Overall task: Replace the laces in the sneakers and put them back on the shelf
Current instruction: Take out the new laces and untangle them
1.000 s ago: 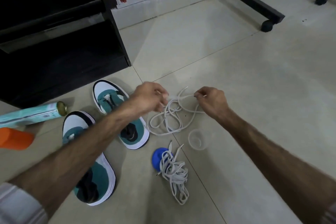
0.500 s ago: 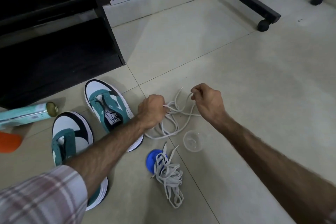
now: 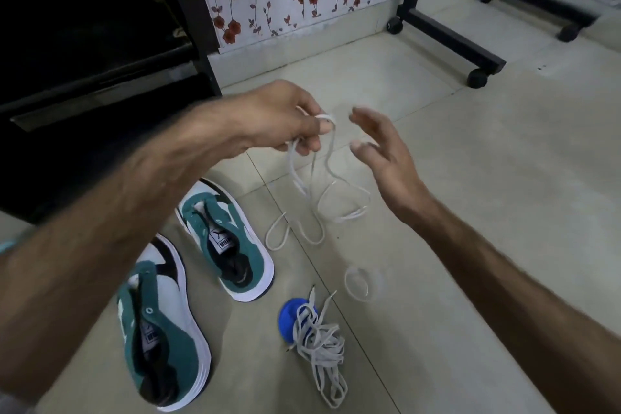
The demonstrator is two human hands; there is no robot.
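Note:
My left hand (image 3: 285, 118) pinches a white lace (image 3: 327, 175) at its top and holds it raised; the lace hangs in loops, its lower end trailing on the floor. Just to the right, my right hand (image 3: 383, 155) hovers with fingers spread, holding nothing. Two teal-and-white sneakers lie side by side on the floor without laces, one nearer the shelf (image 3: 225, 239) and one closer to me (image 3: 161, 336). A bundle of grey-white laces (image 3: 322, 343) lies on the tiles below the hands.
A dark shelf unit (image 3: 100, 54) stands at the left. A blue lid (image 3: 290, 314) sits under the lace bundle, a clear plastic cup (image 3: 361, 282) beside it. A black wheeled frame (image 3: 450, 40) stands at the back right by the floral wall.
My left hand has lifted the white lace up off the floor. My right hand has let go of the lace and opened. The camera has tilted up.

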